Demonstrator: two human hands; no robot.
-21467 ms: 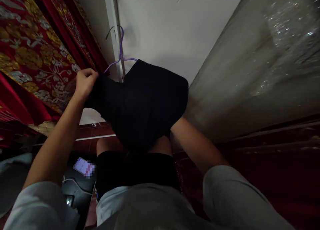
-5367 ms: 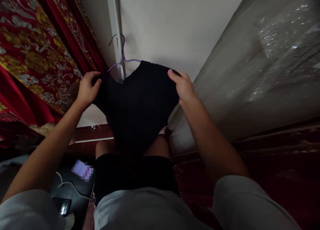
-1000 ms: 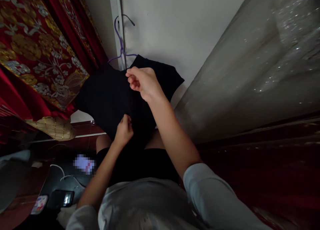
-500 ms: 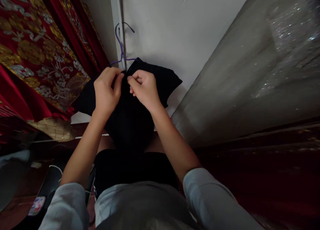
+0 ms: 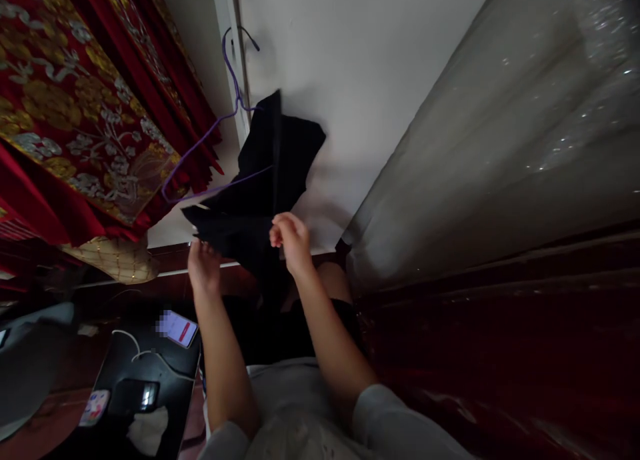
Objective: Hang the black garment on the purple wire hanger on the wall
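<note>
A black garment [image 5: 260,180] hangs on a purple wire hanger [image 5: 200,150] hooked on a nail by the white door frame. The hanger is tilted and partly out of the cloth on the left. My left hand [image 5: 204,267] grips the garment's lower left edge from below. My right hand [image 5: 290,237] is closed in a pinch on the lower hem near the middle. Both forearms reach up from my grey sleeves.
A red and gold embroidered curtain [image 5: 75,107] hangs at the left. A grey glittery drape [image 5: 500,133] fills the right. Below left, a dark surface [image 5: 110,370] holds a lit phone [image 5: 177,328], a white cable and another small device.
Both hands dropped from the garment's collar to its lower edge. The garment has swung and bunched, and the hanger now tilts with its left arm bare.
</note>
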